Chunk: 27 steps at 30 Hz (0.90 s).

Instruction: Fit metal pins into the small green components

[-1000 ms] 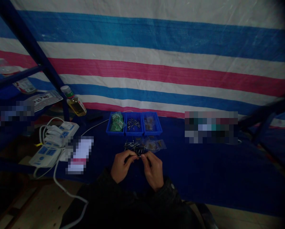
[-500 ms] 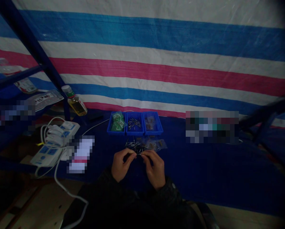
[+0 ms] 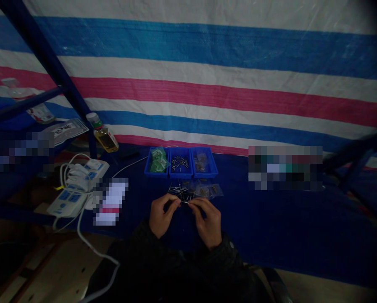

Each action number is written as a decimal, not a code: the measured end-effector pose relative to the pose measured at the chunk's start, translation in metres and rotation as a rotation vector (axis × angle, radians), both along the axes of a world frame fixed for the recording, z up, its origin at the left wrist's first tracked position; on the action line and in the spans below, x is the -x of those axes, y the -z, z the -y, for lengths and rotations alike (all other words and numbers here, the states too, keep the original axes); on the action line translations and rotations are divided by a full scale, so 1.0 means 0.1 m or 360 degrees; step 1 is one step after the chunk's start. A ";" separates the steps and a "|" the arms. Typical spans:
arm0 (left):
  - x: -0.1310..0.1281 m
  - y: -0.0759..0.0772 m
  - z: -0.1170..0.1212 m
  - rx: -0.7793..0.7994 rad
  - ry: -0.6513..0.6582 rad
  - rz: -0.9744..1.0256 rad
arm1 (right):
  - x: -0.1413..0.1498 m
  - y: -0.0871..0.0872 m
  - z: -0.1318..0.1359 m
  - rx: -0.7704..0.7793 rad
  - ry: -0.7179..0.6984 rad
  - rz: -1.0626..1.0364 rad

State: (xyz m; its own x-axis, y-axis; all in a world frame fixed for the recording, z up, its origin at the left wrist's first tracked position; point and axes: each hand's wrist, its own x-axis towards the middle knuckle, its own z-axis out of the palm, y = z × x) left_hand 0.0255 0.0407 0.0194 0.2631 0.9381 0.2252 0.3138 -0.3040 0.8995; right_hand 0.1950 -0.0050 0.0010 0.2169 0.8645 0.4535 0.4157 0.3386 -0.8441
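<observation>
Left hand [image 3: 164,217], right hand [image 3: 209,224]: fingers narrow, pinching tiny metal pin [image 3: 185,202] between them. Pin light, stiff, slippery; grip by shaft. Loose pins [image 3: 177,191] just beyond hands, below blue parts tray [image 3: 181,163].

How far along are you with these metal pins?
Some look done: a batch lies in the middle blue bin. In hand: the left hand and right hand pinch a small metal pin. Left: the loose pins on the dark blue mat, beside the clear bags.
</observation>
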 end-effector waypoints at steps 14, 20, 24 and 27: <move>0.08 0.16 -0.13 -0.0293 -0.0560 -0.0639 | -0.10 -0.53 -0.91 0.0057 0.0384 0.0342; 0.14 0.19 -0.16 -0.0307 -0.0365 -0.0599 | -0.11 -0.03 -0.61 0.0024 0.0249 0.0395; 0.18 0.20 -0.19 -0.0299 -0.0256 -0.0646 | -0.13 0.18 -0.32 0.0077 0.0223 0.0548; 0.21 0.22 -0.22 -0.0295 -0.0194 -0.0679 | -0.12 0.21 -0.22 0.0033 0.0218 0.0658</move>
State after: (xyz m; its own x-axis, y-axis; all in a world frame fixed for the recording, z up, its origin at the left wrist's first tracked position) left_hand 0.0044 0.0631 -0.0023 0.2593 0.9220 0.2876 0.6863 -0.3854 0.6168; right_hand 0.2072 0.0168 -0.0204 0.1338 0.8503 0.5091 0.7600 0.2417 -0.6033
